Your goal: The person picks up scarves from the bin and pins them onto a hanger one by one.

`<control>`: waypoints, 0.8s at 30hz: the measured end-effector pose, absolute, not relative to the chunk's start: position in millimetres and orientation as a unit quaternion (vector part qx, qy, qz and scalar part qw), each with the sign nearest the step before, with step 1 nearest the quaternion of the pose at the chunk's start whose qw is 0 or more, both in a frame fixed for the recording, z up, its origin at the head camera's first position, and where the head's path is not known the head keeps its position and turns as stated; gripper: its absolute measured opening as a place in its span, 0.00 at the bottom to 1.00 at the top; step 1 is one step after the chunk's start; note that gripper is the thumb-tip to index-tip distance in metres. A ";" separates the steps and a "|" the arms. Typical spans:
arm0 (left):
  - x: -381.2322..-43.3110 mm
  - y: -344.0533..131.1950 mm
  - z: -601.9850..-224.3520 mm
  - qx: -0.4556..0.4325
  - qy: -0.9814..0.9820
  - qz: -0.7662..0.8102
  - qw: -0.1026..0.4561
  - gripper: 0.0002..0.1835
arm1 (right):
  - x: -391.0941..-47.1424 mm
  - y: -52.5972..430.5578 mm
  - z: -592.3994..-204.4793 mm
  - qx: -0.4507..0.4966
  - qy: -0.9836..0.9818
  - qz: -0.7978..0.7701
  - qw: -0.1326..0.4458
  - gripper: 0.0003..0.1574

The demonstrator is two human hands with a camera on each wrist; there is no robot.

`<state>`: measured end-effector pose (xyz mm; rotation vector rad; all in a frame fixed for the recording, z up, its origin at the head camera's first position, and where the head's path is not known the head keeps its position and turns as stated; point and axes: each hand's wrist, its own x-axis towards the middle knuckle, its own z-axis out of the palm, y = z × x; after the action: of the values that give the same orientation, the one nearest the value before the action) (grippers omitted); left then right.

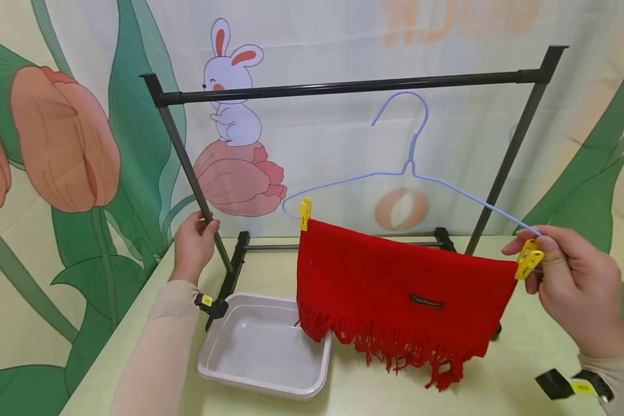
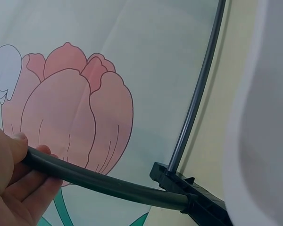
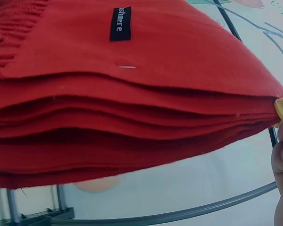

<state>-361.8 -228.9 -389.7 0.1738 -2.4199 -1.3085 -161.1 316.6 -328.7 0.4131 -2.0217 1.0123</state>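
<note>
A folded red fringed scarf (image 1: pixel 395 277) hangs from a lilac wire hanger (image 1: pixel 364 177), fixed by a yellow clip (image 1: pixel 304 214) at its left corner and a second yellow clip (image 1: pixel 528 260) at its right. My right hand (image 1: pixel 577 283) grips the hanger's right end beside that second clip. In the right wrist view the scarf's stacked layers (image 3: pixel 85 113) and black label (image 3: pixel 120 23) face the camera. My left hand (image 1: pixel 193 245) holds the left upright (image 1: pixel 187 167) of a black rack, thumb and fingers around the tube (image 2: pixel 99 181). The hanger's hook (image 1: pixel 403 95) shows just below the top bar (image 1: pixel 343 88).
A pale grey plastic basin (image 1: pixel 260 384) stands on the light table (image 1: pixel 151 346), partly behind the scarf's left fringe. The rack's right upright (image 1: pixel 507 167) rises behind the hanger. A printed backdrop (image 1: pixel 322 34) with tulips and a rabbit hangs behind everything.
</note>
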 end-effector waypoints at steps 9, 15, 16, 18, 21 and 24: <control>-360.2 -231.7 -390.2 0.053 -0.865 -0.461 0.192 0.18 | -193.9 300.4 -305.7 0.156 -0.796 0.379 0.446 0.13; -360.9 -229.1 -389.9 0.054 -0.863 -0.464 0.194 0.18 | -216.8 284.6 -294.6 0.138 -0.801 0.370 0.450 0.16; -360.9 -228.6 -389.7 0.053 -0.862 -0.465 0.193 0.18 | -220.3 281.7 -292.7 0.136 -0.801 0.371 0.450 0.16; -361.3 -228.2 -389.4 0.054 -0.862 -0.466 0.192 0.18 | -227.7 275.8 -288.7 0.130 -0.800 0.367 0.457 0.18; -361.7 -228.3 -389.6 0.055 -0.861 -0.468 0.190 0.17 | -238.3 266.8 -284.2 0.126 -0.798 0.361 0.466 0.19; -361.9 -228.0 -389.8 0.058 -0.860 -0.471 0.188 0.17 | -246.8 258.9 -283.1 0.124 -0.799 0.358 0.468 0.21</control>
<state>-361.9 -228.0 -389.8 0.1631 -2.4206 -1.3240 -246.8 258.9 -283.1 0.3046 -1.9594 0.8770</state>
